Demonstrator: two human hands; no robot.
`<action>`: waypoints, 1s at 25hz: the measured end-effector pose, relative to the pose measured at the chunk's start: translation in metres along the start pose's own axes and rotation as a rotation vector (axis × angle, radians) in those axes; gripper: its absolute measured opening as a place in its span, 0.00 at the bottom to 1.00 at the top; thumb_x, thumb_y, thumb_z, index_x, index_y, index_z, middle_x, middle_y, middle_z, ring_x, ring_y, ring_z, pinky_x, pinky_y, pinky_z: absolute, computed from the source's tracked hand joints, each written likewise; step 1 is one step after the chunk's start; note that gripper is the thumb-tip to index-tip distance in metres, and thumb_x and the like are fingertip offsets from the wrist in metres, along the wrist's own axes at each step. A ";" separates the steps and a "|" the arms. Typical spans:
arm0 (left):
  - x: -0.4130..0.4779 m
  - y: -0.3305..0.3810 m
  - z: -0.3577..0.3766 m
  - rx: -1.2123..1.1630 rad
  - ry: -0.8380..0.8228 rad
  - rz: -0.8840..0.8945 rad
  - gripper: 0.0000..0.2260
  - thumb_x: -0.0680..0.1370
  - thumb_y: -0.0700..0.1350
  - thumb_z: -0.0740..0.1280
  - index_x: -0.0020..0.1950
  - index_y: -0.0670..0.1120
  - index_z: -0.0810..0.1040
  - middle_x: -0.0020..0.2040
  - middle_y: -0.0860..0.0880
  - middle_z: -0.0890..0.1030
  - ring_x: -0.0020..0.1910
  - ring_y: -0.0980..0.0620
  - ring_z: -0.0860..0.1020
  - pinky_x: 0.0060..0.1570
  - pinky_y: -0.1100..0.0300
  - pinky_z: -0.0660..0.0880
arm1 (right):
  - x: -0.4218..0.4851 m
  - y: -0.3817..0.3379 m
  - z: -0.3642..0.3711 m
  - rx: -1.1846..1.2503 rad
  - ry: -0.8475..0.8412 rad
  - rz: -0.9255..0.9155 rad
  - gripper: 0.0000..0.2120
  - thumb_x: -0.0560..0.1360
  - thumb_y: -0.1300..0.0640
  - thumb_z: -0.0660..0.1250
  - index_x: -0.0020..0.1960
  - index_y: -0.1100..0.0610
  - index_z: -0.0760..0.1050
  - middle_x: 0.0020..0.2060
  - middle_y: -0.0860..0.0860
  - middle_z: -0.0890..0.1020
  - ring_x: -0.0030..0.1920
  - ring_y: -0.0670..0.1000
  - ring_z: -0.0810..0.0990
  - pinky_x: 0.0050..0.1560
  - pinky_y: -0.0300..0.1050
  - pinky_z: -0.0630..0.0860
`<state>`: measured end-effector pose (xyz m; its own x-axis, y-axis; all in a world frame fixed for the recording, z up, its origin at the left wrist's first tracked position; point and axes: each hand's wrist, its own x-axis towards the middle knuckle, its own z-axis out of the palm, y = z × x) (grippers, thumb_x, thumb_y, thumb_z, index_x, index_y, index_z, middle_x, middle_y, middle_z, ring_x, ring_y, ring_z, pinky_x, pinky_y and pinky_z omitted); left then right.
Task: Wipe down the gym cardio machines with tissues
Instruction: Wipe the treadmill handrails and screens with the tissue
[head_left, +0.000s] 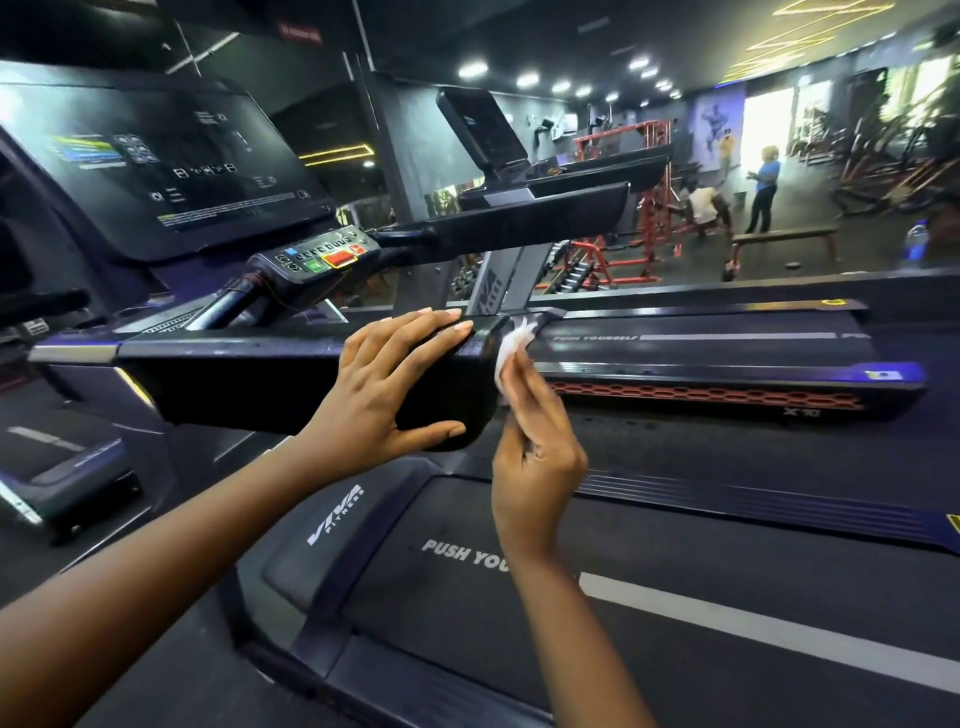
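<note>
Working at the free end of the near treadmill's handrail (249, 379), straight ahead and a little left of centre. Clasping that end with the left hand (395, 379): fingers laid over the top face, thumb along the lower edge, palm on the side. Pinching a crumpled white tissue (511, 345) in the right hand (535, 447) and pressing it to the rounded end cap, just right of the left fingertips. Long axis of the rail: from the cap leftward and away, toward the console (156, 161) and the control panel (322, 254) below it. Judged step: wiping the cap; impossible to tell from the dark surface how much of the rail's length is done. Any stroke down the axis would run leftward, straight into the left hand, the nearer one to that stretch; hence shifting that grip first, or swapping the tissue across. Below the hands, the running belt (675, 623); beyond, a second treadmill (701, 338), well apart from both hands.
</note>
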<state>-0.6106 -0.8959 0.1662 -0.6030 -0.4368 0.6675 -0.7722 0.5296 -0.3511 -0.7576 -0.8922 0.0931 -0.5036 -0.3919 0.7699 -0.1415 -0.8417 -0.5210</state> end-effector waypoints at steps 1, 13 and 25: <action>0.000 0.000 0.000 0.002 0.000 0.000 0.32 0.75 0.63 0.62 0.74 0.52 0.57 0.72 0.50 0.64 0.71 0.48 0.64 0.69 0.51 0.58 | -0.011 0.001 -0.002 -0.004 -0.009 0.007 0.18 0.72 0.75 0.62 0.59 0.64 0.75 0.58 0.52 0.78 0.60 0.46 0.76 0.62 0.38 0.71; 0.000 -0.001 0.001 -0.015 0.011 0.004 0.32 0.75 0.63 0.63 0.75 0.51 0.58 0.73 0.50 0.65 0.72 0.49 0.64 0.68 0.49 0.59 | 0.005 0.000 0.004 0.011 0.041 0.058 0.21 0.71 0.78 0.61 0.60 0.65 0.76 0.59 0.53 0.78 0.61 0.46 0.76 0.62 0.38 0.71; 0.000 0.001 0.001 0.013 0.010 0.006 0.31 0.76 0.63 0.60 0.75 0.49 0.60 0.73 0.49 0.64 0.72 0.48 0.63 0.69 0.50 0.57 | -0.062 -0.005 -0.013 -0.045 -0.059 0.363 0.22 0.72 0.76 0.60 0.61 0.60 0.75 0.59 0.44 0.77 0.61 0.38 0.74 0.60 0.30 0.69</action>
<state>-0.6112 -0.8964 0.1650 -0.6056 -0.4263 0.6720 -0.7712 0.5226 -0.3635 -0.7372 -0.8586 0.0432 -0.4779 -0.6837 0.5516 -0.0006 -0.6277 -0.7785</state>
